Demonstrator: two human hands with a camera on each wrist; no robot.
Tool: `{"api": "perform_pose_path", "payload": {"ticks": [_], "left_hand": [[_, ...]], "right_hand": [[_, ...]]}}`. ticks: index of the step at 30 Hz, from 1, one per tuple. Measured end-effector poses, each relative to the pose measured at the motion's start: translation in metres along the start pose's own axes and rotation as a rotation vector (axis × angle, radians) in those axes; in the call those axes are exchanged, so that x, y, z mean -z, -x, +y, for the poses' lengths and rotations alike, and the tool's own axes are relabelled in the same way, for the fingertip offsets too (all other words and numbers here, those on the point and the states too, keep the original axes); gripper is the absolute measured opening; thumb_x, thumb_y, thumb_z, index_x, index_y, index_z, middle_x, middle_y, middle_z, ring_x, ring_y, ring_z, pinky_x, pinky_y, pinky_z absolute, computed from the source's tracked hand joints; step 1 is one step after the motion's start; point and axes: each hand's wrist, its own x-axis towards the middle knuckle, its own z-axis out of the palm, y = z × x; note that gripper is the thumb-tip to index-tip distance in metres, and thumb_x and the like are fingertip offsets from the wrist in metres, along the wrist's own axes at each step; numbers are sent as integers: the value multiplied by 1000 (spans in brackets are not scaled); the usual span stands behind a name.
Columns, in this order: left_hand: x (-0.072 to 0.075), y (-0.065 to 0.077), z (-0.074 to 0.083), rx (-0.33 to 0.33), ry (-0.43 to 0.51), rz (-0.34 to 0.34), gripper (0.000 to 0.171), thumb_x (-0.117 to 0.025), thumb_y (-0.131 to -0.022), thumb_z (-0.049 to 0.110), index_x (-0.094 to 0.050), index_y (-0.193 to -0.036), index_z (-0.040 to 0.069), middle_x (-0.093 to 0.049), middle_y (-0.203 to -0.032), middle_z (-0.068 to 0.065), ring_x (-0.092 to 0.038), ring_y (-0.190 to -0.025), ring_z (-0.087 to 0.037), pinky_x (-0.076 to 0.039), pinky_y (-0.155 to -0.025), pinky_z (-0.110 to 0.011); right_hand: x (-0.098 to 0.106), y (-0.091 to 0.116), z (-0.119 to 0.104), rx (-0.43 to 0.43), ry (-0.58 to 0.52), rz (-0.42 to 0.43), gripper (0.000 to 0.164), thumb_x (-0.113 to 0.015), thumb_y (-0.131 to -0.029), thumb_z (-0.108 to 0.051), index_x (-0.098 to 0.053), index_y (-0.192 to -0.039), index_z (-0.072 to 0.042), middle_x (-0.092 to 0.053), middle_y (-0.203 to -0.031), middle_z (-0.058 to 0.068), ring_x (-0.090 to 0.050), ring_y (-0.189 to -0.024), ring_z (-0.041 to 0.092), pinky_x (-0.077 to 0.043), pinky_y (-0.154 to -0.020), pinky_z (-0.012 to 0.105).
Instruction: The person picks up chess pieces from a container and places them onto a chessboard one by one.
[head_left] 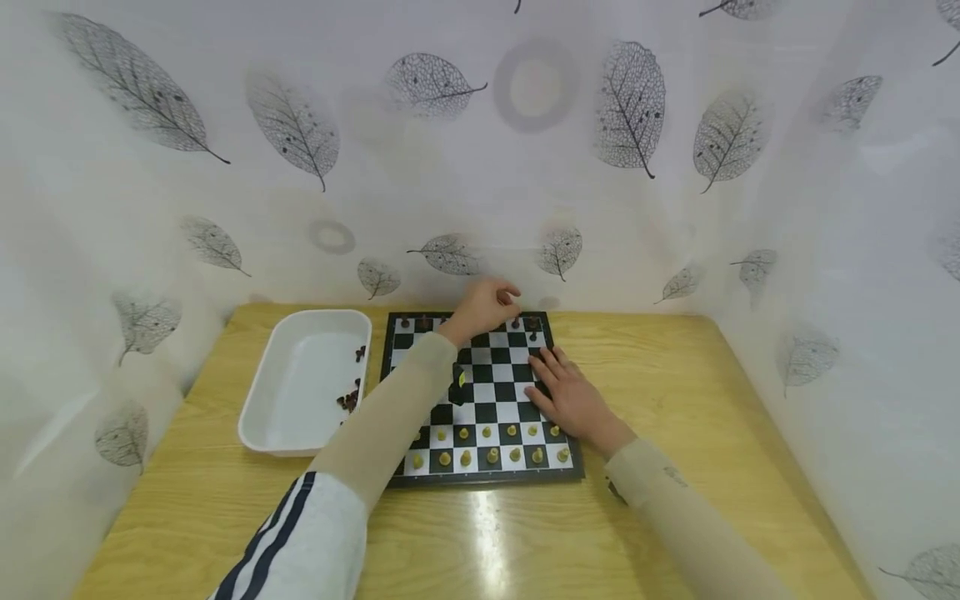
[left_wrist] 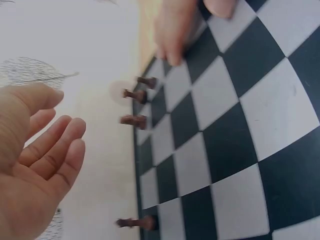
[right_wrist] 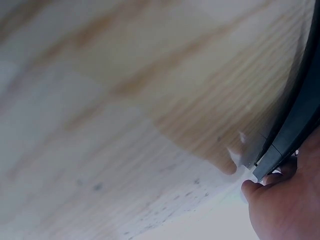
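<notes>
A black-and-white chessboard [head_left: 483, 392] lies on the table. My left hand [head_left: 482, 308] hovers over its far edge; in the left wrist view its fingers [left_wrist: 62, 160] are loosely bent with nothing between them. Dark brown chess pieces [head_left: 533, 323] stand along the far side, three near the corner and a lone brown piece [left_wrist: 137, 223] apart from them. My right hand [head_left: 570, 396] rests on the board's right edge, fingers spread. Pale yellow chess pieces [head_left: 492, 455] fill two near rows, partly hidden at left by my left arm.
Left of the board sits a white plastic tray [head_left: 300, 379], with several small dark brown pieces [head_left: 349, 400] along its right side. The wooden table [head_left: 645, 350] stretches out to the right. A curtain with leaf prints [head_left: 450, 183] hangs behind and on both sides.
</notes>
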Motion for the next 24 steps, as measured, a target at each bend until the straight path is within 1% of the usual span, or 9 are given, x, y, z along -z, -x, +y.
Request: {"api": "perform_pose_path", "payload": {"ticks": [2, 5, 8, 12, 15, 19, 24], "left_hand": [[8, 6, 3, -28, 16, -5, 40, -67, -103, 23, -66, -138, 5, -72, -126, -14, -69, -113, -28, -60, -93, -43], [22, 17, 4, -46, 18, -6, 39, -67, -103, 24, -66, -138, 8, -71, -129, -13, -67, -118, -29, -59, -97, -45], [37, 32, 4, -40, 15, 4, 37, -67, -103, 25, -67, -137, 10, -71, -130, -13, -66, -120, -29, -57, -100, -46], [56, 54, -1, -25, 15, 22, 37, -67, -103, 25, -66, -137, 9, -70, -131, -14, -65, -119, -29, -56, -101, -45], [68, 69, -10, -4, 20, 46, 37, -68, -103, 26, -66, -136, 9, -71, -129, -14, -67, -114, -29, -58, -98, -44], [84, 87, -26, 29, 17, 87, 37, -69, -103, 25, -67, -136, 8, -72, -127, -13, -70, -111, -29, -59, -95, -44], [106, 110, -48, 61, -8, 137, 38, -70, -102, 25, -68, -136, 6, -73, -128, -16, -70, -115, -32, -59, -98, -48]], "right_hand": [[0, 0, 0, 2, 2, -5, 73, -40, -110, -56, -32, -166, -10, -24, -174, 18, -15, -164, 40, -23, -131, 55], [0, 0, -1, 3, 4, -5, 73, -39, -110, -58, -32, -166, -11, -23, -175, 17, -15, -164, 40, -23, -131, 58], [0, 1, -1, 2, 5, -1, 73, -37, -110, -58, -31, -166, -12, -23, -175, 17, -15, -164, 40, -22, -130, 60], [2, 3, -1, 1, 3, 5, 73, -39, -110, -58, -32, -166, -12, -24, -174, 17, -16, -163, 41, -21, -130, 62], [3, 4, -1, 2, -4, 0, 73, -40, -110, -57, -32, -166, -11, -24, -174, 18, -15, -163, 41, -21, -130, 61], [1, 4, -1, 3, -8, -4, 73, -38, -110, -58, -32, -166, -12, -23, -174, 17, -15, -163, 41, -21, -130, 61], [0, 4, 0, 6, -3, 3, 73, -37, -110, -58, -32, -166, -11, -23, -174, 18, -15, -163, 41, -22, -130, 60]]}}
